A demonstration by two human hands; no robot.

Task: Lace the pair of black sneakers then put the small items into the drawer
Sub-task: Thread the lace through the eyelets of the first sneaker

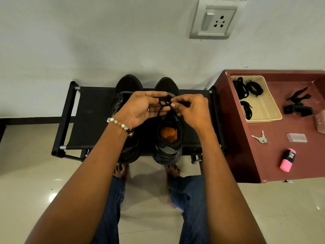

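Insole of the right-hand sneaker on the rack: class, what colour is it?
Orange: the insole shows inside the sneaker, clearest in the head view.

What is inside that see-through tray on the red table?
The tray holds bundles of black laces: two near the back, one more nearer the front. Whether anything lies underneath them cannot be seen.

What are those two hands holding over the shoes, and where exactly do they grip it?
Both hold the black shoelace of the right-hand sneaker: the left hand and right hand pinch its loose strands above the shoe's tongue.
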